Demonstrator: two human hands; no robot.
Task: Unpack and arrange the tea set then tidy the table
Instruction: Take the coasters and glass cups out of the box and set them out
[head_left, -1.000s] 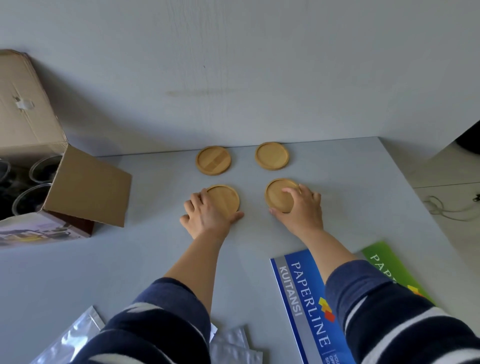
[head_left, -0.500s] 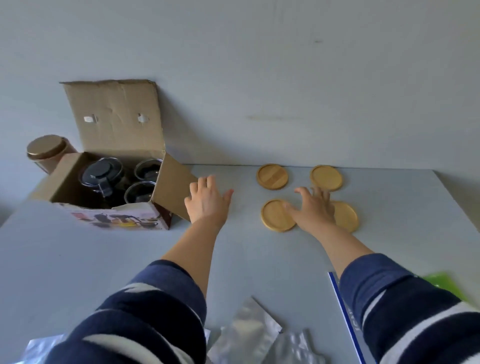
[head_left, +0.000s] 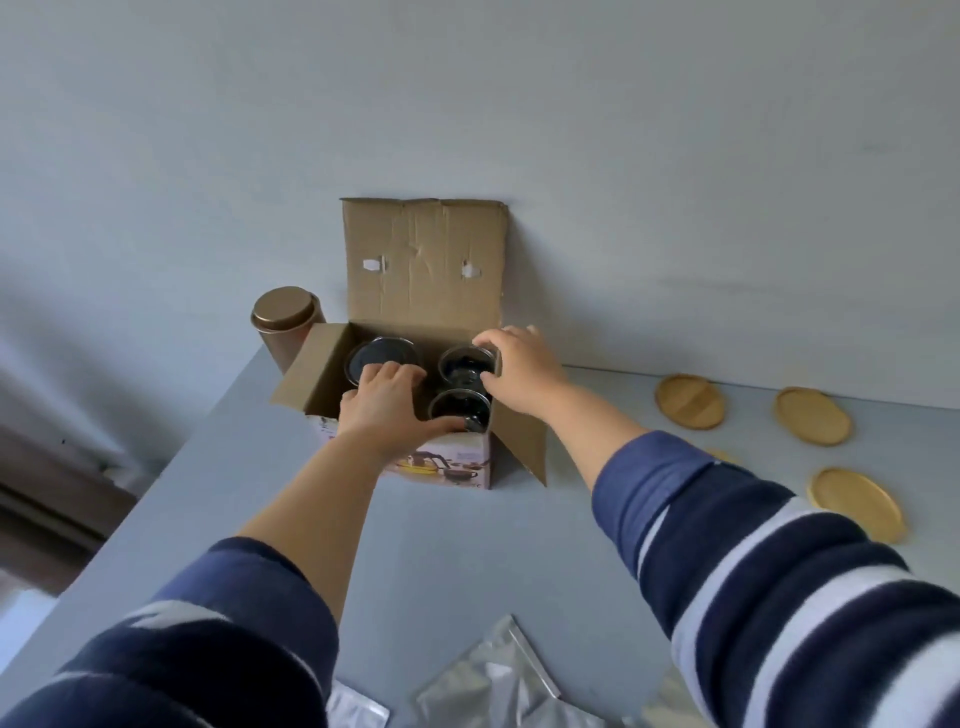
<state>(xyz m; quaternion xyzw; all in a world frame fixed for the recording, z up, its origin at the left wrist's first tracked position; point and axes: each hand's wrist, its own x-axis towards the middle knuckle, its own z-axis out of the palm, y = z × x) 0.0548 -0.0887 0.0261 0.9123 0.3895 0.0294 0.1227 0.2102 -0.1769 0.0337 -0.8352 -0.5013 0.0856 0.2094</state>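
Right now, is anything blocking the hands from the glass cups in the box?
No. The box is open, its lid flap up against the wall. The left hand reaches the near cup, and the right hand is at the far cup.

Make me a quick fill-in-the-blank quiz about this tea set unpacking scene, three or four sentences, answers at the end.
1. Both hands reach into the open ______ box by the wall.
2. The right hand touches the rim of the far glass cup, while the left hand is beside the ______ cup.
3. The wooden coasters lie on the table to the ______ of the box.
4. A round tin with a ______ lid stands left of the box.

Answers: cardboard; near; right; gold
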